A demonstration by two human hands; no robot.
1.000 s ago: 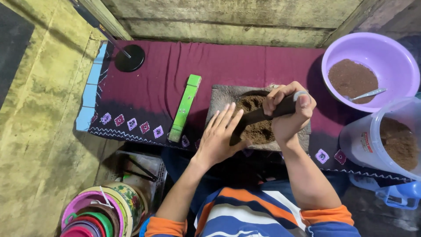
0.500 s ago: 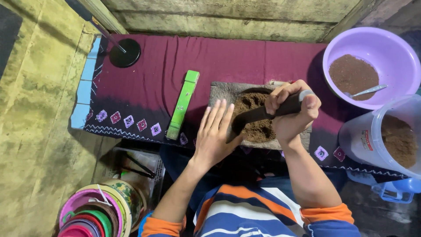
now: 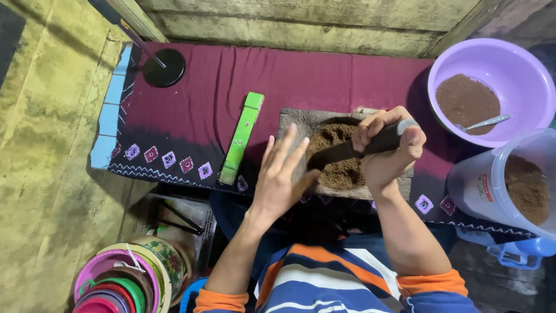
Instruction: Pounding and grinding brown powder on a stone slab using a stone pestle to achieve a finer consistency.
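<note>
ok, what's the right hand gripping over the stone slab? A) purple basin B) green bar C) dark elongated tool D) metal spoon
C: the right hand is closed around a dark elongated tool over the brown powder; the green bar lies on the cloth, untouched.

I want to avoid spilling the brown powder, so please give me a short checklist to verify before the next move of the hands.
1. Right hand grips the dark tool firmly: ok.
2. Tool tip sits inside the stone mortar, on the brown powder: ok.
3. Left hand is open, flat at the mortar's left edge, holding nothing: ok.
4. Left fingers clear of the tool tip: cannot tell, they look very close.
5. Mortar rests flat on the maroon cloth: ok.
6. Green bar lies apart from the mortar: ok.
</note>
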